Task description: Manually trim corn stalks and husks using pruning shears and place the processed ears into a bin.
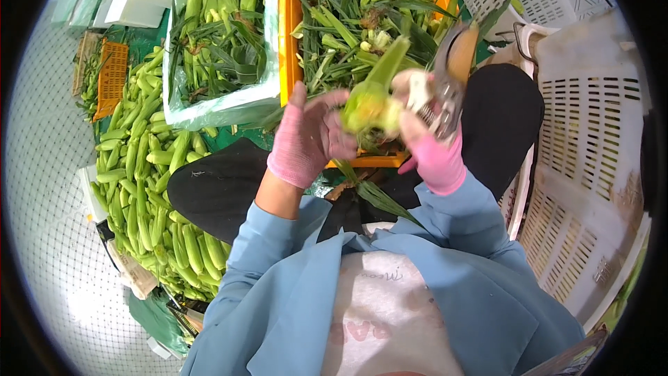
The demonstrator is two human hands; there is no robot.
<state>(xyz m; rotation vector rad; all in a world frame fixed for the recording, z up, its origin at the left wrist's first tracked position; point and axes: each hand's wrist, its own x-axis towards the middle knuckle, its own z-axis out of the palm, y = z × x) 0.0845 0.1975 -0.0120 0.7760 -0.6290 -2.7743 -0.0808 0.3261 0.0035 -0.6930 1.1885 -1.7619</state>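
My left hand (313, 138), in a pink glove with bare fingertips, is spread with nothing gripped in it. My right hand (436, 159), gloved the same way, is closed around pruning shears (450, 83) whose blades point up and away from me. Between the two hands is a blurred green piece of corn husk with its pale cut stem end (373, 102); whether either hand touches it I cannot tell. Below and beyond it stands an orange plastic crate (291, 36) heaped with corn leaves and husk trimmings (339, 36).
Left of the crate, a plastic-lined white box (222, 107) holds corn ears and leaves. A large pile of green corn ears (148, 183) lies at my left. White slotted crates (579, 167) stand close on my right. A loose leaf (381, 198) hangs over my lap.
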